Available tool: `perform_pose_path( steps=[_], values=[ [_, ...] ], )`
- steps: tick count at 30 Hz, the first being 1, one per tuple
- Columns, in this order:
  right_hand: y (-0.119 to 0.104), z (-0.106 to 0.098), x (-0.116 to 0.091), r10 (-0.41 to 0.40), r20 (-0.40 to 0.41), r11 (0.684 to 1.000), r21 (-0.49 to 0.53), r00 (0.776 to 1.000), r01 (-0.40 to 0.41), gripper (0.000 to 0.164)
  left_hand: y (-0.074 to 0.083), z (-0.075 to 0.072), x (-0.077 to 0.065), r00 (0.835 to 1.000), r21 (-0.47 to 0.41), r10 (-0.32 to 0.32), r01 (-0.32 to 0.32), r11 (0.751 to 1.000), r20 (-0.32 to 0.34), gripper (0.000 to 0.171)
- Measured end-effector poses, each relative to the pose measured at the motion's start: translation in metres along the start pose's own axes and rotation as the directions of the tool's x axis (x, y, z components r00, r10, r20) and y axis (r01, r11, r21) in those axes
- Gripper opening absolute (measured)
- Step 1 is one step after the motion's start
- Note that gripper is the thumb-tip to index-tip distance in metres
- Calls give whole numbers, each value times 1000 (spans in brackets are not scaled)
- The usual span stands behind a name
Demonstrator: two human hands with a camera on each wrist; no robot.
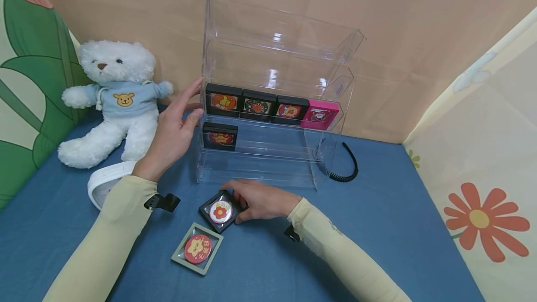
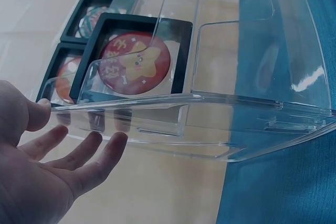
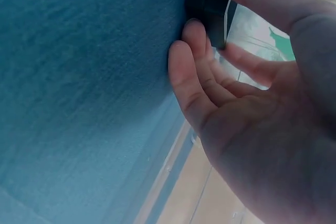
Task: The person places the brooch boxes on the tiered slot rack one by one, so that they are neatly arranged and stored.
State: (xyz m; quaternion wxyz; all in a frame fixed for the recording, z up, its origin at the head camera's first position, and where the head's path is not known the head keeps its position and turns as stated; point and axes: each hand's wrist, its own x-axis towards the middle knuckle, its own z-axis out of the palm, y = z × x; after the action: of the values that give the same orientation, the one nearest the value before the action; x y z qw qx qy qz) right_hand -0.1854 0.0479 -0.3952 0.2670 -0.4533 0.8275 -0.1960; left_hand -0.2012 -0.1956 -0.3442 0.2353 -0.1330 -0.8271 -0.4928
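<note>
My left hand point(image 1: 169, 132) touches the left side of a clear acrylic display stand point(image 1: 274, 167), fingers spread against the panel's outer face. My right hand point(image 1: 264, 199) pinches the right corner of a black square display case point(image 1: 209, 208) with a red-flower badge behind its window. That case is at the table, its lower corner by a grey-green display case point(image 1: 201, 268) with a red star badge. In the right wrist view, fingers and thumb lie about the black case point(image 3: 207, 11). One shelf bears several black cases point(image 1: 224, 99) and a pink case point(image 1: 320, 115); a lone black case point(image 1: 220, 136) sits below at left.
A white teddy bear point(image 1: 127, 94) in a blue top sits at the back left. Near my left forearm lies a white rounded object point(image 1: 98, 181), partly hidden. A black coiled band point(image 1: 350, 167) rests behind the stand's right side. Blue cloth point(image 1: 390, 227) covers the table.
</note>
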Motion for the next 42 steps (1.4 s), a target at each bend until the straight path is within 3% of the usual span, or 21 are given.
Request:
perform_pose_path(
  steps=[15, 29, 37, 42],
  values=[
    [1, 2, -15, 75, -35, 990, 126, 997, -70, 77, 0, 0, -1, 1000, 3, -5, 5, 1000, 2, 64],
    [9, 1, -27, 94, -41, 949, 306, 995, -77, 78, 0, 0, 0, 1000, 10, -2, 2, 1000, 6, 64],
    [12, -1, -34, 78, -37, 931, 359, 996, -59, 73, 0, 1, 0, 1000, 18, -8, 8, 1000, 2, 64],
    [14, -2, -39, 44, -61, 940, 341, 997, -21, 62, 0, 1, 1, 1000, 21, -9, 9, 1000, -2, 65]
  ],
)
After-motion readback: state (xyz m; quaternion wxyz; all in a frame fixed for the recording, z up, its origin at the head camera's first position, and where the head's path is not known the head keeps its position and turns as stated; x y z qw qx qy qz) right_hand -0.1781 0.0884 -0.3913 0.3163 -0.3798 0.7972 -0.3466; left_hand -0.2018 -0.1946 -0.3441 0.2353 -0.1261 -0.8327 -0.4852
